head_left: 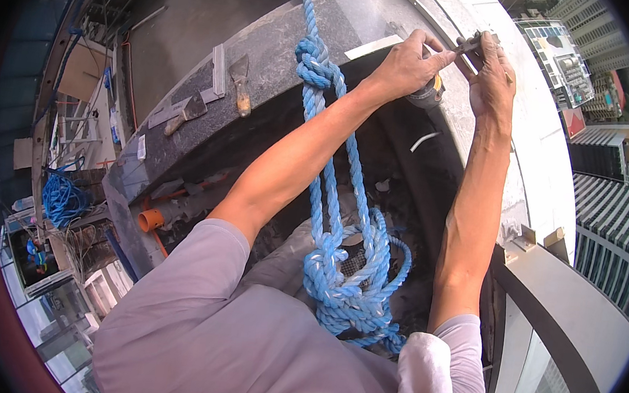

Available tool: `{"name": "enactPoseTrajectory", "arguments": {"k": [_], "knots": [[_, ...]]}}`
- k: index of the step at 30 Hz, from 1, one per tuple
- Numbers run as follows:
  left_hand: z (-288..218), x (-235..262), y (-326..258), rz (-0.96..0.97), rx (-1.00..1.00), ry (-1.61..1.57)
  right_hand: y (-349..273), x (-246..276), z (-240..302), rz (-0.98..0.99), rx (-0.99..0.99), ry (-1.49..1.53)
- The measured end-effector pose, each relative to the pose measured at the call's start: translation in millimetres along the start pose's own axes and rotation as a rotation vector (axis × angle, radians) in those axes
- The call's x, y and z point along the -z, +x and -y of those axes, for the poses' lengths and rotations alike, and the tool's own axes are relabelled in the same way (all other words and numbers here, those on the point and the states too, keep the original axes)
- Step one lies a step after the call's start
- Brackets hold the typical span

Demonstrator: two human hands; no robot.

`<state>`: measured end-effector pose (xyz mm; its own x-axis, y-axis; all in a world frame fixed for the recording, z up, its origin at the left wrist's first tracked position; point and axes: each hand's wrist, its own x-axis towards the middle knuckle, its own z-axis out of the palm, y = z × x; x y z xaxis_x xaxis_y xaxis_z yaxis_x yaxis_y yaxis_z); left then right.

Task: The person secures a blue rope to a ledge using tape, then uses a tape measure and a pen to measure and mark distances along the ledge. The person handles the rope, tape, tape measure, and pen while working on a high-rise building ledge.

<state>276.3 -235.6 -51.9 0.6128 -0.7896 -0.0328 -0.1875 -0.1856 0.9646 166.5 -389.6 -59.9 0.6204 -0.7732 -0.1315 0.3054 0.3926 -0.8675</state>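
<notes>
Above the pale parapet (539, 152), toward its inner edge, a small dark fitting (471, 44) is pinched in the right hand (493, 81); whether it is gripped by the left hand (414, 61) cannot be told. Judged light, stiff; best held by its ends.

At the far side, right of centre, the left hand (408, 66) and right hand (495, 85) stand side by side, with a small part (479, 45) at the right one's fingertips. The stone ledge (279, 44) spans the far left; on it, left of the rope (317, 204), lie a scraper (242, 85) and, farther left, a second scraper (187, 114). The rope runs from the far edge, under the left forearm (293, 146), to a knotted bundle (351, 293) nearer. Left of that bundle sits a pipe (154, 220); farther left, a rope coil (65, 199). A curved beam (557, 292) lies near right, buildings (613, 200) beyond it.
</notes>
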Motion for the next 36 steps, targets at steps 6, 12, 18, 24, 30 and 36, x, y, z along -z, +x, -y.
{"name": "enactPoseTrajectory", "arguments": {"k": [6,12,18,24,30,36], "knots": [[-3.8,12.9,-3.3,-0.098,-0.134,0.179,-38.3,-41.8,-49.7,0.001,-0.1,0.144],[22.5,118.1,-51.2,-0.603,-0.138,0.399,-35.7,-57.9,-119.2,-0.021,-0.177,0.19],[163.8,206.2,-55.6,-0.195,0.28,-0.417,-2.9,-92.7,-182.4,-0.048,-0.007,-0.312],[162.5,197.8,-33.6,0.189,0.279,-0.764,-10.7,-131.1,-206.2,-0.007,0.116,-0.531],[168.6,187.0,-32.2,0.303,0.335,-1.116,-16.0,-149.9,-185.6,0.071,0.176,-0.412],[161.0,201.4,-1.7,0.312,0.278,-0.9,10.7,-141.2,-192.8,0.12,0.122,-0.404]]}}
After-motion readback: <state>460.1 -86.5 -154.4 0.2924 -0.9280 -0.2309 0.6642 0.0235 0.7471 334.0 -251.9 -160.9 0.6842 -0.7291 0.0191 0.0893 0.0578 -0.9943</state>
